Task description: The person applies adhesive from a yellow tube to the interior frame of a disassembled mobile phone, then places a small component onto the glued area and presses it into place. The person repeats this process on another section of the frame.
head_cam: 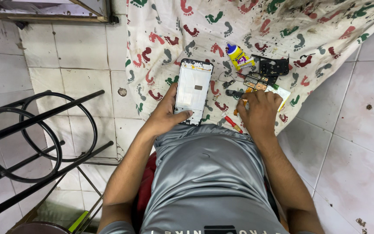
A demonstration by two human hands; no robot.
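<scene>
An opened black-framed phone shell with a white inner panel (193,92) was gripped at mid-frame by the left hand (166,113), on a footprint-patterned cloth (161,39). The right hand (260,112) was curled over small circuit parts (256,82); these could probably be scattered by a careless nudge.

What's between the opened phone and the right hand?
Head view: between the opened phone and the right hand lie small loose dark parts, bare footprint-patterned cloth, and a red-handled screwdriver lower down.

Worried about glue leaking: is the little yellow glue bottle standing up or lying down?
Lying down: the glue bottle rests on its side on the footprint cloth, blue cap on.
</scene>
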